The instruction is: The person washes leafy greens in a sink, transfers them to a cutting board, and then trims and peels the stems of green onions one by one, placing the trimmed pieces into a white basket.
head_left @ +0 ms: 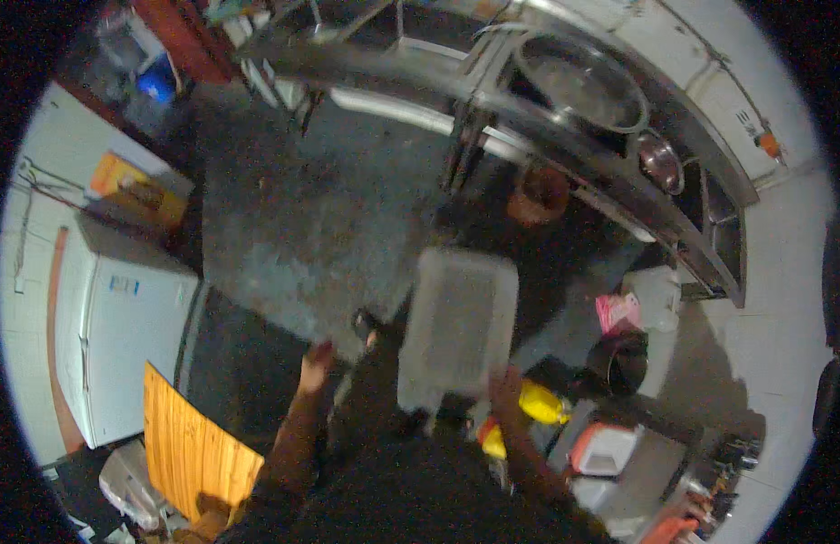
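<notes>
head | step: carrying grey plastic tray above the floor | right hand clamped on tray's near edge | left hand free, grip unclear | next: needs steady support.

Commercial kitchen, steel counter w/ big metal bowl, white fridge

Tray at frame centre, right hand at its lower right edge, left hand lower left of it, apart. Counter arcs across top; large bowl on it upper right, small bowl just right below. Fridge far left. Wooden board lower left. Bucket right of tray.
</notes>
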`<state>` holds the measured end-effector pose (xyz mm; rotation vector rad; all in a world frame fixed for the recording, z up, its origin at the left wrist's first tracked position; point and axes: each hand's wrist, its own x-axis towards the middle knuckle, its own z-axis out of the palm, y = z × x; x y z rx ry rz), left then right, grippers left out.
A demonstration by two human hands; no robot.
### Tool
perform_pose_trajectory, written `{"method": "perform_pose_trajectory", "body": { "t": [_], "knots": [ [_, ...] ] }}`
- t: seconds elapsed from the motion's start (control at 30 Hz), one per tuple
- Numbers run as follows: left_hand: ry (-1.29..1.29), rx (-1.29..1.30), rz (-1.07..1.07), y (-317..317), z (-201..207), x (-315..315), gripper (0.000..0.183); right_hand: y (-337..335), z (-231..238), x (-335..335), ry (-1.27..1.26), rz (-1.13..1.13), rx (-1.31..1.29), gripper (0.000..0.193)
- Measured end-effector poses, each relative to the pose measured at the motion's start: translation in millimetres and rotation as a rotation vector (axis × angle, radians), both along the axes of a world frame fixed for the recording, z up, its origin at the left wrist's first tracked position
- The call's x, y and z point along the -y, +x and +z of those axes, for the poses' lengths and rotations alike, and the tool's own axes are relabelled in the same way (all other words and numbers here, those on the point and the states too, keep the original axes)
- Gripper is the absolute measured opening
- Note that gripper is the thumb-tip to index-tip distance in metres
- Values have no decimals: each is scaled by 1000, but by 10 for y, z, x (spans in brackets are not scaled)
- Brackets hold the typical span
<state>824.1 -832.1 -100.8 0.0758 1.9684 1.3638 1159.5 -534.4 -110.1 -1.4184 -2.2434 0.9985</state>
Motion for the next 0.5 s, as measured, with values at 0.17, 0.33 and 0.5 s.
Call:
{"method": "perform_pose_trajectory", "body": {
  "t": [0.17, 0.33, 0.5],
  "knots": [
    [171, 108, 246, -1888, 582, 247, 44, -3423, 1161, -194, 145, 230, -294, 30],
    [343, 37, 364, -4084, 1324, 434, 38, -6411, 2248, 209, -80, 305, -500, 30],
    [620, 29, 530, -5976, 1611, 666, 48, -8732, 2096, 580, -191, 406, -486, 26]
  ]
}}
